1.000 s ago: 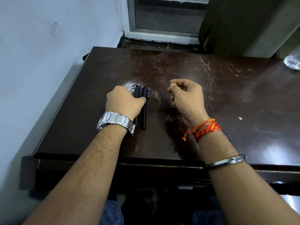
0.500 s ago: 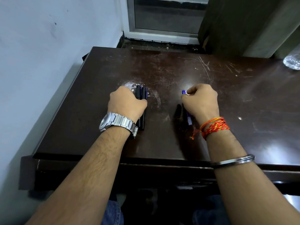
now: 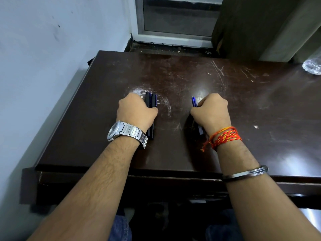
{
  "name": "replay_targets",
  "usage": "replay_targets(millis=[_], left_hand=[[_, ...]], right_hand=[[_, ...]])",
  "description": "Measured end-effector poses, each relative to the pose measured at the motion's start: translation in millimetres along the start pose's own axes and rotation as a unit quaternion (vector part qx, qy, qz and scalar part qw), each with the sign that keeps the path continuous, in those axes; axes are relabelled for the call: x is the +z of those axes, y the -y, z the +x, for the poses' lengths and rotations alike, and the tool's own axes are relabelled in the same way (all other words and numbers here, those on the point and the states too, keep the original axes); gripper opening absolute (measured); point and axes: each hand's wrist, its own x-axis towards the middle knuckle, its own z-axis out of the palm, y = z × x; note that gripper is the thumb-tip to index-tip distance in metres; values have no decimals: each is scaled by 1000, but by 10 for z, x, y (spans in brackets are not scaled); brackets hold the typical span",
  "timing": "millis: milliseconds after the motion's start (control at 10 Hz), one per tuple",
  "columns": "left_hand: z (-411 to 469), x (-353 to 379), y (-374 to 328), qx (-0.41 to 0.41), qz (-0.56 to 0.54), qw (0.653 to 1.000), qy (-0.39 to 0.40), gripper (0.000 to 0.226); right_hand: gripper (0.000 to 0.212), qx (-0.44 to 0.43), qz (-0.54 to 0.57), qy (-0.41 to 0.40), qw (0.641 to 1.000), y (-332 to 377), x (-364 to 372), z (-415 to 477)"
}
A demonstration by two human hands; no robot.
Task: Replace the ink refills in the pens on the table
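Your task is only at its beginning, as far as I can judge: no pen is open, no old refill lies out on the counter, and every swap is still to do. Your left grip is closed over two dark pens, which lie side by side on the counter with their far ends showing past the knuckles and their near ends showing beside the watch. Your right grip is clamped around the blue refills. The thin tips come out on the far side of the fist and the tail comes out near the thread bracelet; I cannot tell if it holds one or two. The two grips are well apart, both low on the counter, and a clear bottle stands at the far right edge. What is left, in my opinion, is to unscrew each pen, pull out the used refill, push in a blue one and close the pen again. Compared with one second ago, your right grip has moved to the right and down to the counter; at that time it was lifted nearer to the middle and no blue part was visible in it. Since half a second ago it has changed very little. Your left grip has stayed on the pens, almost at the same place
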Motion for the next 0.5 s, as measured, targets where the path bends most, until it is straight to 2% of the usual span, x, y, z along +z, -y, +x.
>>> replay_targets(millis=[300, 400, 500], left_hand=[[-6, 2, -14, 8, 4, 1000, -1, 29], [-25, 23, -11, 8, 6, 1000, -18, 34], [-54, 17, -54, 20, 8, 999, -41, 34]], right_hand=[[20, -26, -15, -11, 999, -15, 21, 1], [34, -34, -30, -44, 998, -19, 49, -25], [31, -69, -27, -110, 991, 37, 59, -90]])
